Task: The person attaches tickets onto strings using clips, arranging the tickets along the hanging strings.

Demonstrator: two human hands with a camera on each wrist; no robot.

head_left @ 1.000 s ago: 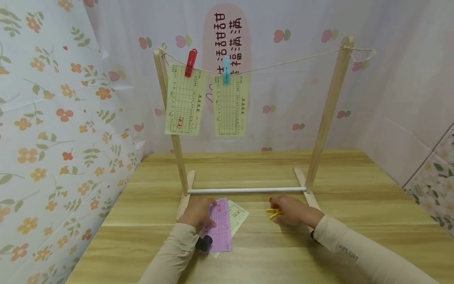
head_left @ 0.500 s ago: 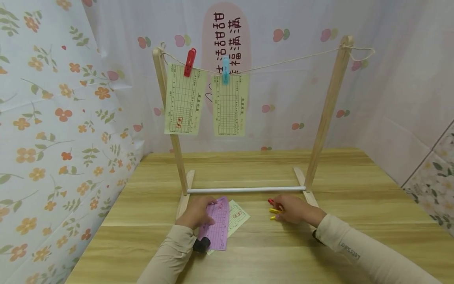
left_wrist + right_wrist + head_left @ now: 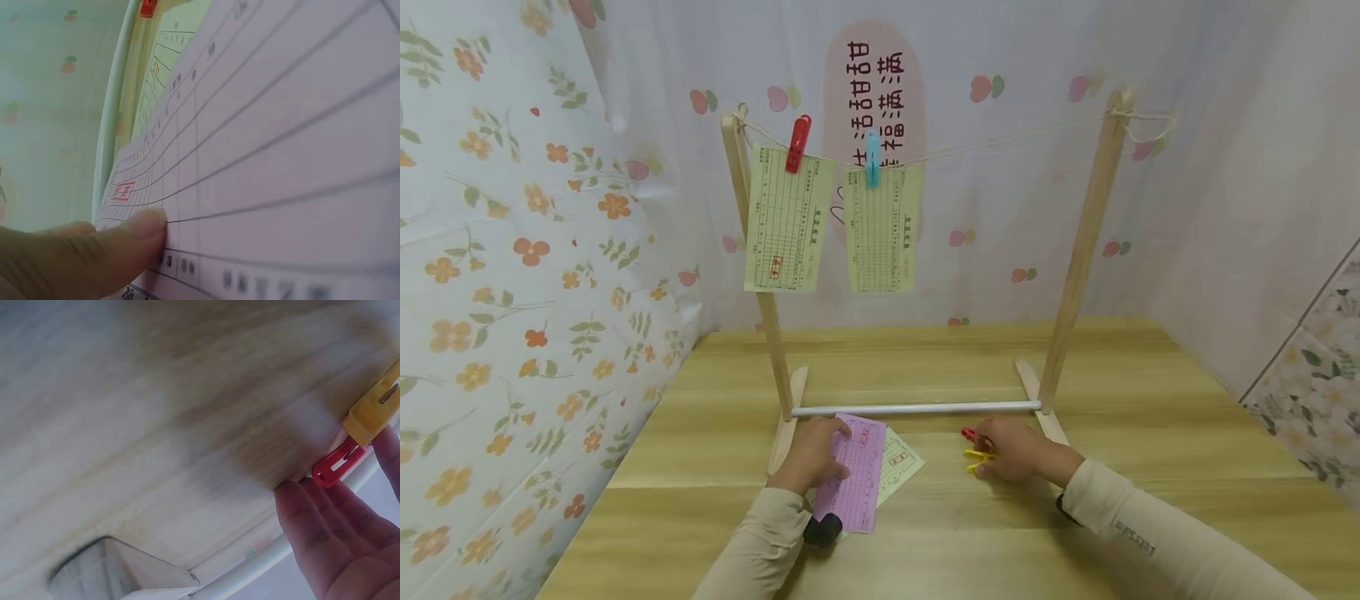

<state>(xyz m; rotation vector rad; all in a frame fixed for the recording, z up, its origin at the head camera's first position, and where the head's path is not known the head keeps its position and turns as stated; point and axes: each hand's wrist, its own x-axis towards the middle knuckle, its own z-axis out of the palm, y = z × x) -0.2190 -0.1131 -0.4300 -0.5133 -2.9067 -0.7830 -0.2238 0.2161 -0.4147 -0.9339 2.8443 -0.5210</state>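
Note:
In the head view my left hand (image 3: 812, 457) pinches the left edge of a purple printed receipt slip (image 3: 860, 479), its thumb on top. A pale yellow-green slip (image 3: 900, 463) lies partly hidden under it. To the right, my right hand (image 3: 1021, 450) holds a yellow clothespin (image 3: 974, 456) low over the table. Close by its fingertips is a red clothespin (image 3: 968, 433). From the right wrist, the thumb touches the yellow clothespin (image 3: 372, 415), while the other fingers are beside the red clothespin (image 3: 337, 465).
Behind the hands stands a wooden frame (image 3: 1078, 275) with a white crossbar (image 3: 917, 408). A string (image 3: 985, 147) spans its posts. Two yellow-green slips hang there, one by a red clothespin (image 3: 798, 144), the other by a blue clothespin (image 3: 872, 158). A flowered cloth (image 3: 550, 333) borders the left.
The purple slip has shifted slightly left and tilted in my left hand. The yellow clothespin has turned a little at my right fingertips. The head view has tipped slightly upward.

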